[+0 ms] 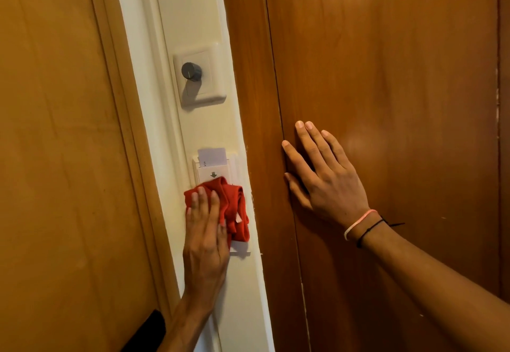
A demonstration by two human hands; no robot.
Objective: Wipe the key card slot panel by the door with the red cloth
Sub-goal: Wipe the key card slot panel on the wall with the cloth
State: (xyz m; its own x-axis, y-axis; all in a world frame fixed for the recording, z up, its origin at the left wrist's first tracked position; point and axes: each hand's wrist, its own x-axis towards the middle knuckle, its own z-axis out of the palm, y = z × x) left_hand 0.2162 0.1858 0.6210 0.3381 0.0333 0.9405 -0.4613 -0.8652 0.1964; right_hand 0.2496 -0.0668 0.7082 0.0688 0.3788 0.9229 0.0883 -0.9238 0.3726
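The white key card slot panel (207, 171) sits on a narrow cream wall strip, with a white card (212, 156) standing in its top slot and a dark arrow printed below. My left hand (205, 241) presses the bunched red cloth (234, 208) flat against the wall over the panel's lower part, hiding it. My right hand (324, 175) lies flat, fingers spread, on the dark wooden panel (400, 103) to the right, holding nothing.
Above the card panel is a white switch plate with a grey round knob (191, 71). A lighter wooden door (55, 158) and its frame fill the left side. A dark object (149, 332) shows at the bottom left.
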